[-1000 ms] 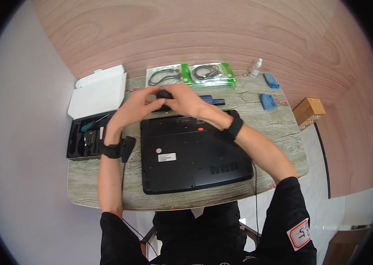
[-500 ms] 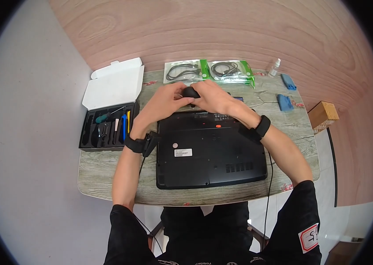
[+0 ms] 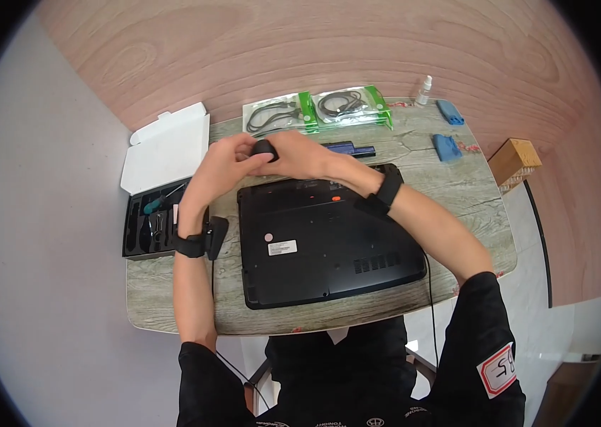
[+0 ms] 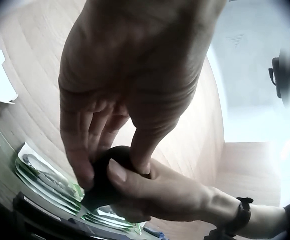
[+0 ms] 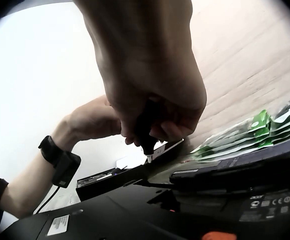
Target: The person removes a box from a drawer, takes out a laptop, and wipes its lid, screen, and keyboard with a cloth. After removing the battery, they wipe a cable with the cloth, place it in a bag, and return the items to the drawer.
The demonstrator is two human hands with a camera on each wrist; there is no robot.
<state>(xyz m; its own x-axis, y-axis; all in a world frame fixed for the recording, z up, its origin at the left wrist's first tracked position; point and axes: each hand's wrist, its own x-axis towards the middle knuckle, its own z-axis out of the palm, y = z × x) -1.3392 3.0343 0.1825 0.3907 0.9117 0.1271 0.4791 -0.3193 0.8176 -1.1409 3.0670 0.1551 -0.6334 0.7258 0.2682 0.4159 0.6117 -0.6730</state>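
Note:
Both hands hold a black rubber air blower (image 3: 265, 149) with a pale narrow nozzle, just beyond the back left part of an upside-down black laptop (image 3: 329, 242). The fingers and thumb of my left hand (image 3: 224, 165) are bent about the bulb, as the left wrist view shows. From the other side my right hand (image 3: 300, 155) grips the same blower, its thumb laid along the bulb. In the right wrist view the nozzle (image 5: 149, 158) points down, close over the laptop's back edge. A long dark battery (image 3: 350, 149) lies behind the laptop.
An open box (image 3: 130, 220) with tools in black foam stands at left. Bagged cables (image 3: 279, 115) lie along the back. A spray bottle (image 3: 423, 91) and blue cloths (image 3: 448, 147) are at back right. A cable hangs from each wrist camera.
Both hands moved right along the laptop's back edge, then back left with the blower. The head view shifted too. The laptop stays in place, and both hands keep their hold.

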